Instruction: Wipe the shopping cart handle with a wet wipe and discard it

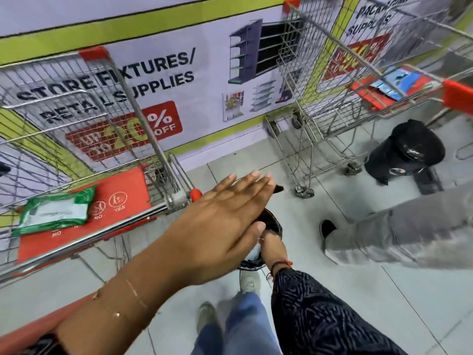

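Second wire cart point(340, 98) stands right of centre against the wall banner point(163, 80) reading "STORE FIXTURES/ RETAIL SUPPLIES". Blue, possibly printed, sheets point(399, 83) lie on its red seat flap. Bystander's grey-trousered leg point(399, 234) crosses the tiled floor point(384, 290).

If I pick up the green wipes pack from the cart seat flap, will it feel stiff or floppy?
Probably floppy: the green wipes pack looks like soft, creased film, sagging slightly on the red seat flap. Likely light, and perhaps slippery, since the film looks glossy. It lies flat, so rolling seems unlikely.
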`<state>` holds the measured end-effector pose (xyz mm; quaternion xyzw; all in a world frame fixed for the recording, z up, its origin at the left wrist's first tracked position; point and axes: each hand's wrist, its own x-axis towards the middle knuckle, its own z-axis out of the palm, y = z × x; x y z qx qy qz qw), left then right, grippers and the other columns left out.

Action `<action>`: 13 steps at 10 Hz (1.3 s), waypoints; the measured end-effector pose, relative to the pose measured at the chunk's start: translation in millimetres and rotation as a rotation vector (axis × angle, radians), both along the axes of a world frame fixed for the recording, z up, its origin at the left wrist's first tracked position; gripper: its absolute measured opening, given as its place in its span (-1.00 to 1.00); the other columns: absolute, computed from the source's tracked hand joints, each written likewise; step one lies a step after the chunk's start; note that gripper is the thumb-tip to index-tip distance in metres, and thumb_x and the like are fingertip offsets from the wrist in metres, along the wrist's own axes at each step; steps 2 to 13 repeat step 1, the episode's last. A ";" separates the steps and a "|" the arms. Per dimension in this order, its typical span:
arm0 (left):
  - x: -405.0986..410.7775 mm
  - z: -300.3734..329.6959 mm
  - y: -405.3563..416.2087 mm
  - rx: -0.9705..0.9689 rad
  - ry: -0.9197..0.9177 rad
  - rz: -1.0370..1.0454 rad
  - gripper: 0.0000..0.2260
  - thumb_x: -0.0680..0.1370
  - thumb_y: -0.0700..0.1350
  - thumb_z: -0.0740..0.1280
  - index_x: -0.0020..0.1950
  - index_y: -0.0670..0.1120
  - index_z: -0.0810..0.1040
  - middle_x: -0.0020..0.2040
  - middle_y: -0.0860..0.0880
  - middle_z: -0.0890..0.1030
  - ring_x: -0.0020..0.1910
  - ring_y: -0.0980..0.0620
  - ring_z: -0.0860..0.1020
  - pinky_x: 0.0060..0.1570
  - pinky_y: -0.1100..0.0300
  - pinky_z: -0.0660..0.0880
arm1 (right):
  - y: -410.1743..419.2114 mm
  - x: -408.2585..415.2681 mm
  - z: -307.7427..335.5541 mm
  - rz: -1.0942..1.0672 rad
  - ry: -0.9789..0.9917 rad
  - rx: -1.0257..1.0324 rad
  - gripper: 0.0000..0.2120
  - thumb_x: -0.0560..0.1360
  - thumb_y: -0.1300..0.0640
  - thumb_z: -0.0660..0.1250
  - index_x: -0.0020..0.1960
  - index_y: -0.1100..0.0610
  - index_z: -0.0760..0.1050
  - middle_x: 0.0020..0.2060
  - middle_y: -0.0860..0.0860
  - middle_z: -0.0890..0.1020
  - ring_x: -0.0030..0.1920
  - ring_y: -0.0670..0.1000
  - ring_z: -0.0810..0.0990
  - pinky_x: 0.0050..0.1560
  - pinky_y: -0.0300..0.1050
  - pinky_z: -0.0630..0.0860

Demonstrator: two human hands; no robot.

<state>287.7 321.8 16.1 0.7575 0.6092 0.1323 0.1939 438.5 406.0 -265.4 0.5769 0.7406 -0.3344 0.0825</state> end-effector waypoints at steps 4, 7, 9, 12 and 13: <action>-0.4 1.8 0.5 -0.004 -0.029 0.013 -0.51 0.51 0.09 -0.18 0.42 0.03 -0.19 0.40 0.16 -0.13 0.36 0.30 -0.30 0.26 0.48 -0.43 | 4.7 -1.4 -19.8 0.181 -0.146 -0.119 -0.62 0.54 0.26 0.14 0.35 0.20 0.29 0.38 0.19 0.36 0.27 0.20 0.46 0.21 0.05 0.46; -0.4 1.8 0.5 -0.004 -0.029 0.013 -0.51 0.51 0.09 -0.18 0.42 0.03 -0.19 0.40 0.16 -0.13 0.36 0.30 -0.30 0.26 0.48 -0.43 | 4.7 -1.4 -19.8 0.181 -0.146 -0.119 -0.62 0.54 0.26 0.14 0.35 0.20 0.29 0.38 0.19 0.36 0.27 0.20 0.46 0.21 0.05 0.46; -0.4 1.8 0.5 -0.004 -0.029 0.013 -0.51 0.51 0.09 -0.18 0.42 0.03 -0.19 0.40 0.16 -0.13 0.36 0.30 -0.30 0.26 0.48 -0.43 | 4.7 -1.4 -19.8 0.181 -0.146 -0.119 -0.62 0.54 0.26 0.14 0.35 0.20 0.29 0.38 0.19 0.36 0.27 0.20 0.46 0.21 0.05 0.46; -0.4 1.8 0.5 -0.004 -0.029 0.013 -0.51 0.51 0.09 -0.18 0.42 0.03 -0.19 0.40 0.16 -0.13 0.36 0.30 -0.30 0.26 0.48 -0.43 | 4.7 -1.4 -19.8 0.181 -0.146 -0.119 -0.62 0.54 0.26 0.14 0.35 0.20 0.29 0.38 0.19 0.36 0.27 0.20 0.46 0.21 0.05 0.46; -0.4 1.8 0.5 -0.004 -0.029 0.013 -0.51 0.51 0.09 -0.18 0.42 0.03 -0.19 0.40 0.16 -0.13 0.36 0.30 -0.30 0.26 0.48 -0.43 | 4.7 -1.4 -19.8 0.181 -0.146 -0.119 -0.62 0.54 0.26 0.14 0.35 0.20 0.29 0.38 0.19 0.36 0.27 0.20 0.46 0.21 0.05 0.46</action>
